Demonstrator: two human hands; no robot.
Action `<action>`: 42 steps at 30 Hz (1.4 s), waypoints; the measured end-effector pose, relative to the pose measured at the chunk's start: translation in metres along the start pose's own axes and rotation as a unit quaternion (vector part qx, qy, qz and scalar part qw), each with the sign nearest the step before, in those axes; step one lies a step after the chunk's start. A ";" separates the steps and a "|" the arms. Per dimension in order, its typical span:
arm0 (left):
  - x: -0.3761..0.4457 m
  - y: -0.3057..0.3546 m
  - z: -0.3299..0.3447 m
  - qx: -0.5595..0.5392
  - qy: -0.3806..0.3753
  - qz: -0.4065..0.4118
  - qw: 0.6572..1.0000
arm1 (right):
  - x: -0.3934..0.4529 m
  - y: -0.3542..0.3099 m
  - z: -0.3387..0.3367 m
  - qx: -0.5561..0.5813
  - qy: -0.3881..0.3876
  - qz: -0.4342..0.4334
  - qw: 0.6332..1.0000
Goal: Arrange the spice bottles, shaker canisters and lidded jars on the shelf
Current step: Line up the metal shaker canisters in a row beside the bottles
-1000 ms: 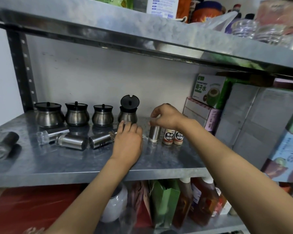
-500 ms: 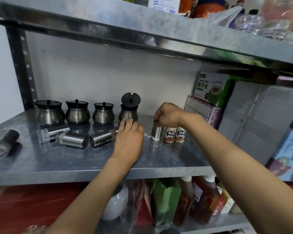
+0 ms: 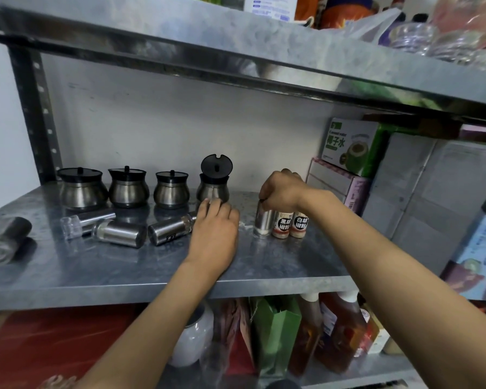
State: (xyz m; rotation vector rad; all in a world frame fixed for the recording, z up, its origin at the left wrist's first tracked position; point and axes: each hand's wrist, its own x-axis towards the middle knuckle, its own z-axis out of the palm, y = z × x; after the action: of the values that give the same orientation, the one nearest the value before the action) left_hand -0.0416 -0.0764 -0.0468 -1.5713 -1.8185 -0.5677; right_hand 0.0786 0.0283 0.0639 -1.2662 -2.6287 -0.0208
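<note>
**Four jars, five canisters, two bottles on one shelf**

Four lidded jars stand in a row at the back of the metal shelf (image 3: 152, 265): the first jar (image 3: 80, 188), the second jar (image 3: 127, 186), the third jar (image 3: 171, 189) and the fourth jar (image 3: 213, 186), whose black lid is tipped up open. Five steel shaker canisters are in view. Four lie on their sides: a dark canister (image 3: 7, 238) at the far left, a clear-capped canister (image 3: 86, 221), a short canister (image 3: 118, 234) and a longer canister (image 3: 171, 230). The fifth, an upright canister (image 3: 263, 221), stands just beside two spice bottles, the black-label bottle (image 3: 281, 224) and the white-label bottle (image 3: 300, 223), which touch each other.

The right hand (image 3: 282, 190) reaches in from the right with its wrist bent down; its grip is curled tight around the top of the upright canister, pinching the cap. The left hand (image 3: 215, 230) lies palm down on the shelf, fingers straight and together, tips at the neck of the longer canister and near the fourth jar. Whether its grip holds that neck cannot be told. Boxes (image 3: 348, 147) are stacked at the right.
</note>
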 end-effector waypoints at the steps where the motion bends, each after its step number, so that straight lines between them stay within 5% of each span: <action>1: 0.000 0.000 0.000 0.001 0.001 0.000 1.000 | -0.001 0.000 -0.001 0.003 -0.003 -0.002 1.000; 28: -0.001 0.001 -0.010 -0.016 -0.021 -0.022 0.999 | -0.002 0.003 0.004 0.008 -0.008 -0.018 1.000; 36: -0.008 -0.012 -0.037 -0.206 0.079 -0.089 0.971 | -0.012 -0.004 0.000 0.048 0.016 -0.032 0.998; 42: -0.030 -0.047 -0.051 -0.303 0.079 -0.123 0.942 | -0.018 -0.031 0.012 0.068 -0.011 -0.072 0.995</action>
State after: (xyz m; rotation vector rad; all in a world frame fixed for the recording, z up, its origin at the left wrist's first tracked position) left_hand -0.0755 -0.1416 -0.0290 -1.6122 -1.8217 -1.4403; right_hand 0.0632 -0.0034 0.0515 -1.0374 -2.6836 0.1473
